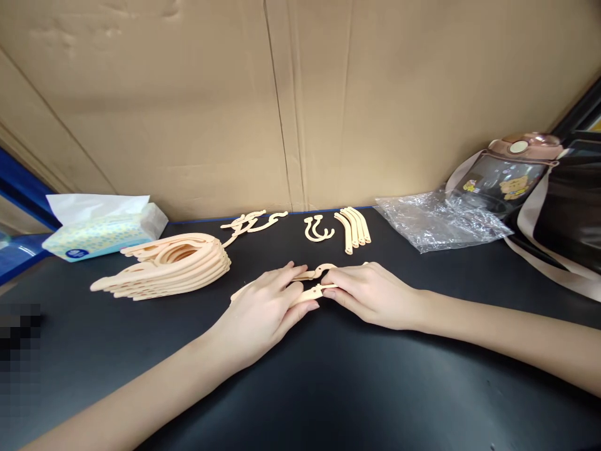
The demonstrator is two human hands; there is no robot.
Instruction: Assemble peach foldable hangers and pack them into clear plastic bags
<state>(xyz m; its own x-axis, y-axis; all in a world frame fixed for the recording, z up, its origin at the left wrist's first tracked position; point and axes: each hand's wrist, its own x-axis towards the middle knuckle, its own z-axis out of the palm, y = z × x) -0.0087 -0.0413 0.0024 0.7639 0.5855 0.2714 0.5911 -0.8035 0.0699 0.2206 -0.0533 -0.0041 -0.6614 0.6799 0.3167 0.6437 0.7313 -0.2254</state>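
Observation:
Both my hands rest on the black table (328,388) and meet over a peach plastic hanger (315,275) made of jointed parts. My left hand (263,310) pinches one arm of the hanger, fingers closed along it. My right hand (373,293) pinches the other arm near the middle joint. The hanger's hook pokes up between the two hands. Most of the hanger is hidden under my fingers.
A stack of finished peach hangers (169,266) lies to the left. Loose hooks (318,228), curved bars (354,227) and arm pieces (251,223) sit by the cardboard wall. A tissue pack (101,228) is far left; a plastic bag (436,222) and lidded bottle (509,169) right.

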